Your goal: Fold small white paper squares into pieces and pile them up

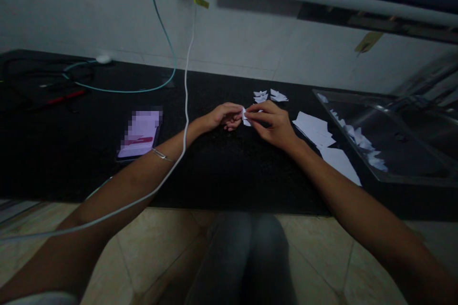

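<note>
Btwn L hand (223, 112) & R hand (275, 121): folded white paper (246, 122), touching both.

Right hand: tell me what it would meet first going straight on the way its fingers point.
The right hand holds a small white paper; just beyond that, straight on, it would probably meet the left hand first, though depth is hard to judge from one view.

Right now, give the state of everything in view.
Held paper: looks folded
Right hand: pinching held paper
Left hand: curled at held paper
Phone: flat, screen lit
Far paper pieces: folded
Paper sheets: flat, overlapping
Rightmost paper pieces: roughly lined up
White cable: hanging slack
Teal cable: looped
</note>
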`<state>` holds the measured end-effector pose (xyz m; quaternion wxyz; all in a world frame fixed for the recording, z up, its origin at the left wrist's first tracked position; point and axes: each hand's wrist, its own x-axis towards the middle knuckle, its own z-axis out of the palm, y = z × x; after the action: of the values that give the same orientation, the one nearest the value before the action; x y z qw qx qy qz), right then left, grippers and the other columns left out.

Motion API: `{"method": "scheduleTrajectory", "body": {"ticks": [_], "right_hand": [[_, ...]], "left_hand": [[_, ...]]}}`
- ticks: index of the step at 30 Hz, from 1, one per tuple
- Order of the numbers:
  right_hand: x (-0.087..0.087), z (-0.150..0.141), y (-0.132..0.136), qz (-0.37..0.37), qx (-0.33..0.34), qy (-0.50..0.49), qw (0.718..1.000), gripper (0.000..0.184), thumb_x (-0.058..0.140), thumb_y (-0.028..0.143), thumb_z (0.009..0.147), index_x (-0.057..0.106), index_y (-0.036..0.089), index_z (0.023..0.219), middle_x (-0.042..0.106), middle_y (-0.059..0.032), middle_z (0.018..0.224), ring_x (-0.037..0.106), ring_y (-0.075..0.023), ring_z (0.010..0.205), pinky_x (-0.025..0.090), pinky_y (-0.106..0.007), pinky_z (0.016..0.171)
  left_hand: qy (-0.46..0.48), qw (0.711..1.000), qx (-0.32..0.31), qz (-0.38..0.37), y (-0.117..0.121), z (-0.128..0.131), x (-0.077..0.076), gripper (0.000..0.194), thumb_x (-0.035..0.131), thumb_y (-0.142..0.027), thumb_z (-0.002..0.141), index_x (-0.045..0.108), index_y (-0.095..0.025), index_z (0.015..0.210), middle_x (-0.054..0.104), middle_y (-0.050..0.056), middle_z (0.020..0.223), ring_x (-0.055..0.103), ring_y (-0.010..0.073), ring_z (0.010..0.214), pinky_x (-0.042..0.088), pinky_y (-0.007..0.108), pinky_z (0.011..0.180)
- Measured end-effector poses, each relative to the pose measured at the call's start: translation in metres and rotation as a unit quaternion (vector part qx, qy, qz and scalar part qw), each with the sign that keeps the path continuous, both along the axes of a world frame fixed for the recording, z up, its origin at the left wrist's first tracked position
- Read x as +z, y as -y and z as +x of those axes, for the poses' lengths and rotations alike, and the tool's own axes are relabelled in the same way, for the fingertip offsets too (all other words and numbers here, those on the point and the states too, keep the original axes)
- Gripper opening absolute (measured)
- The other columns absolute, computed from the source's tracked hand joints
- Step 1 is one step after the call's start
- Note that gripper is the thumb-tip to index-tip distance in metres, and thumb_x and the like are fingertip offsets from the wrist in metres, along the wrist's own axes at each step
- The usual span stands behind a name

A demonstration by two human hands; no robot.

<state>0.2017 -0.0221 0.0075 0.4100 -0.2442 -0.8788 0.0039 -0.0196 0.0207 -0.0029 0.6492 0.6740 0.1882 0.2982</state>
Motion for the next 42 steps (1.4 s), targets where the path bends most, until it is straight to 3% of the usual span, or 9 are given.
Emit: {"method": "scheduleTrajectory", "body": {"ticks": [6,14,18,22,26,32,38,42], "right_hand": [[-0.002,0.001,-0.001,-0.009,-0.01,0.012,1.0,0.023,0.062,0.019,0.094,0.078,0.027,0.109,0.074,-0.0069,0.111,0.067,-0.024,0.104,0.053,-0.046,0.092],[-0.002,-0.002,0.002,-0.063,0.001,-0.008,0.998,0.019,0.065,0.022,0.092,0.079,0.028,0.103,0.074,-0.006,0.11,0.067,-0.0244,0.105,0.052,-0.047,0.096],[-0.007,-0.008,0.003,-0.157,-0.002,-0.088,0.984,0.015,0.068,0.036,0.091,0.078,0.026,0.098,0.072,-0.0058,0.11,0.066,-0.0239,0.104,0.052,-0.045,0.093],[-0.013,-0.009,-0.006,-0.301,-0.009,-0.187,0.935,0.029,0.068,0.05,0.09,0.072,0.023,0.097,0.069,-0.0049,0.096,0.063,-0.0197,0.089,0.051,-0.036,0.078],[-0.014,-0.007,-0.011,-0.405,-0.005,-0.123,0.906,0.038,0.071,0.058,0.084,0.068,0.02,0.081,0.062,-0.0008,0.073,0.053,-0.0147,0.069,0.042,-0.031,0.065],[-0.015,-0.006,-0.01,-0.427,0.004,-0.119,0.897,0.036,0.076,0.054,0.08,0.069,0.019,0.077,0.058,0.001,0.067,0.045,-0.0111,0.061,0.035,-0.029,0.058],[-0.014,-0.009,-0.007,-0.445,-0.022,-0.153,0.882,0.04,0.084,0.056,0.069,0.068,0.019,0.07,0.053,0.0032,0.058,0.038,-0.0092,0.055,0.031,-0.027,0.053],[-0.012,-0.008,-0.008,-0.449,-0.016,-0.17,0.877,0.037,0.078,0.053,0.076,0.067,0.02,0.066,0.058,0.0007,0.062,0.046,-0.0116,0.058,0.036,-0.029,0.056]], "left_hand": [[-0.035,0.999,-0.003,-0.015,-0.003,0.002,-0.002,0.048,0.041,-0.051,0.104,0.049,-0.019,0.069,0.044,-0.003,0.049,0.043,0.0082,0.04,0.036,0.02,0.043],[-0.056,0.997,0.013,0.061,0.003,0.001,-0.001,0.046,0.056,-0.058,0.098,0.049,-0.02,0.073,0.039,-0.008,0.051,0.039,0.006,0.043,0.034,0.019,0.045],[-0.083,0.989,0.036,0.114,0.007,0.001,0.002,0.047,0.053,-0.06,0.098,0.053,-0.019,0.077,0.041,-0.008,0.052,0.037,0.0057,0.043,0.03,0.02,0.044],[-0.123,0.978,0.057,0.16,0.01,0.003,0.004,0.05,0.049,-0.059,0.101,0.049,-0.019,0.071,0.043,-0.006,0.051,0.038,0.0058,0.043,0.03,0.02,0.045],[-0.18,0.961,0.08,0.195,0.013,0.006,0.007,0.047,0.048,-0.047,0.104,0.05,-0.018,0.066,0.047,-0.004,0.053,0.039,0.0059,0.044,0.031,0.02,0.046],[-0.209,0.948,0.094,0.221,0.017,0.009,0.011,0.037,0.048,-0.028,0.101,0.051,-0.018,0.065,0.047,-0.004,0.055,0.041,0.0067,0.048,0.031,0.02,0.048],[-0.2,0.952,0.075,0.221,0.016,0.008,0.009,0.038,0.046,-0.027,0.102,0.05,-0.017,0.065,0.047,-0.004,0.056,0.04,0.0063,0.047,0.029,0.02,0.047],[-0.176,0.964,0.056,0.191,0.014,0.005,0.007,0.043,0.042,-0.034,0.106,0.048,-0.018,0.067,0.047,-0.003,0.055,0.04,0.0064,0.047,0.033,0.019,0.047]]}}
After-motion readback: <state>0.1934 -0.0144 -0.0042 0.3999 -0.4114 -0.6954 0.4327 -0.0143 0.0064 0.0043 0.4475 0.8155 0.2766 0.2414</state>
